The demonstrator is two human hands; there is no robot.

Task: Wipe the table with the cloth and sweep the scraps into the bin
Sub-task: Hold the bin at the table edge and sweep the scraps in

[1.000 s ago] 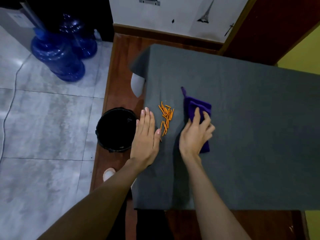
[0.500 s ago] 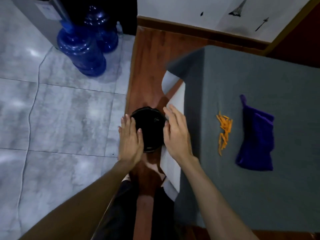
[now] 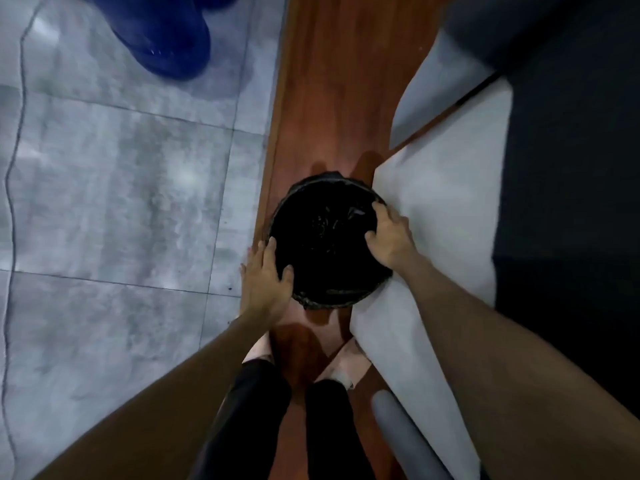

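A round black bin (image 3: 325, 209) stands on the reddish wooden floor strip beside the table. My left hand (image 3: 266, 282) grips its near-left rim, thumb over the edge. On the right rim, my right hand (image 3: 389, 237) curls its fingers over the edge. The grey-covered table (image 3: 571, 168) is at the right, its pale cloth side (image 3: 446, 216) hanging down next to the bin. The purple cloth and the orange scraps are out of view.
A blue water jug (image 3: 169, 39) stands on the grey tiled floor at the top left. A cable (image 3: 14, 216) runs along the tiles at the far left. My legs and feet (image 3: 263, 351) are just below the bin. A grey table leg (image 3: 398, 431) is at the bottom right.
I have left the cloth and scraps on the table and bent down to the floor. Both hands moved to the bin and closed on its rim. The view dropped closer to the bin.
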